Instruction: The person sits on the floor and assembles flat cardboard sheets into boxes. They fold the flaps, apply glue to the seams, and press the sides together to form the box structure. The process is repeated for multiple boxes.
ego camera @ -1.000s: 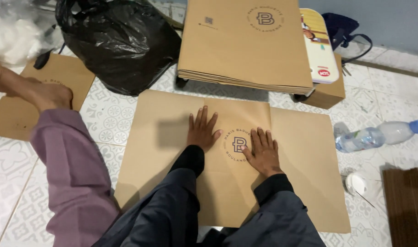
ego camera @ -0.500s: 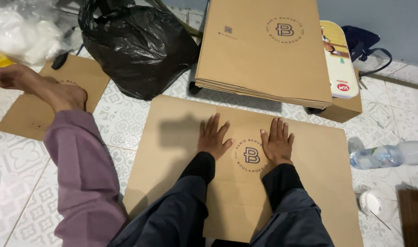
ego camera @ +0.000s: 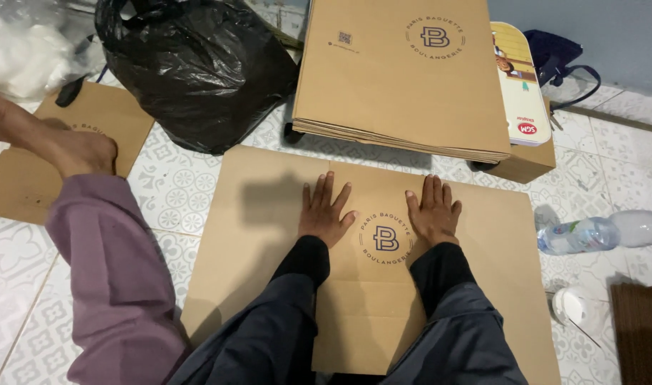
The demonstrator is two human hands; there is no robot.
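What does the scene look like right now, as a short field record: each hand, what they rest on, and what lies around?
left hand: flat, palm down, fingers spread on the flat brown cardboard sheet
right hand: flat, palm down on the same sheet, beside its round printed emblem
sheet: lying on the patterned tile floor
behind sheet: stack of brown cardboard sheets
far left: black plastic bag
right: clear plastic bottle on its side
left edge: another person's purple-clad leg, foot on a smaller brown sheet
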